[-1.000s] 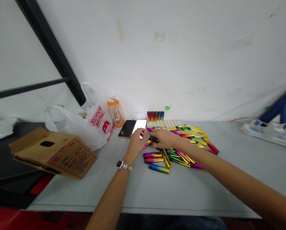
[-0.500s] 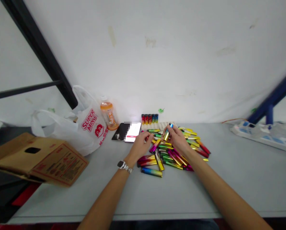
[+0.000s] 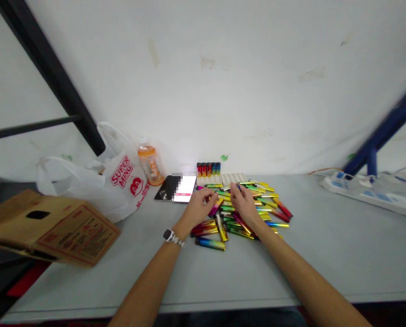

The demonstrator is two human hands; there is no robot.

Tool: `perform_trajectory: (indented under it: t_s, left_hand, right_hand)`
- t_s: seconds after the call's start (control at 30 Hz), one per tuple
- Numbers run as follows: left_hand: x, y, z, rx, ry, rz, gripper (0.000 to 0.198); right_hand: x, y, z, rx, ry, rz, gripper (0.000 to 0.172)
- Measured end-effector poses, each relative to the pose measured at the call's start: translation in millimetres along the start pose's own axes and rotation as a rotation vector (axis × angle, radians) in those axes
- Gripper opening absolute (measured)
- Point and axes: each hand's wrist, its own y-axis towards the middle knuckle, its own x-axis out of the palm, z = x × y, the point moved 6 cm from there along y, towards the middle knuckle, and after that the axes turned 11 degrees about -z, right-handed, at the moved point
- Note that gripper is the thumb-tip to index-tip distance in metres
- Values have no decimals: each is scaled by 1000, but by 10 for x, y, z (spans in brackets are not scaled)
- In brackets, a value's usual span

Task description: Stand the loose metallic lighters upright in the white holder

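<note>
A loose heap of shiny, colour-graded lighters (image 3: 266, 211) lies on the table, in gold, green, red and magenta. My right hand (image 3: 245, 204) is over the middle of it, fingers closed round a lighter (image 3: 238, 186) of which only a dark blue end shows. To its left, my left hand (image 3: 200, 204) is at the heap's edge with fingers curled in; nothing shows between them. A blue-and-yellow lighter (image 3: 210, 244) lies nearest me. Behind the hands, several red and blue lighters (image 3: 208, 169) stand upright in a row on a pale studded tray (image 3: 235, 177).
A tablet-like device (image 3: 165, 188) with a lit screen lies left of the heap. Further left are an orange drink bottle (image 3: 150, 163), a white plastic bag (image 3: 104, 195) and an open cardboard box (image 3: 80, 231). A white power strip (image 3: 359, 193) lies at the right by the wall.
My right hand has moved slightly left and down and turned, so the blue-and-gold lighter in it is now mostly hidden. The left hand stays curled nearby. The view has shifted a little.
</note>
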Motion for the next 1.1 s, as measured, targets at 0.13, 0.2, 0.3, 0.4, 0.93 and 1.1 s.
perform_trajectory:
  t_s: [0.13,0.2,0.3,0.4,0.93,1.1]
  left_hand:
    - [60,-7,-31,7,41,-45,33]
    - [86,5,-30,15,57,-54,34]
    - [102,12,-9,23,73,-52,33]
    - [108,10,12,20,77,-53,32]
    - [134,6,11,13,80,-53,32]
    - [148,12,-7,14,93,-61,33]
  right_hand:
    - [-76,-16,-34,-83,-291,97,41]
    - [-97,-8,-22,-91,-353,112,37]
    - [-111,1,-31,-118,-427,127,31]
    - [-109,9,-42,-145,-466,128,28]
    - [-71,-81,-84,-205,-288,61,38]
    - [-92,-44,-43,-189,-334,112,31]
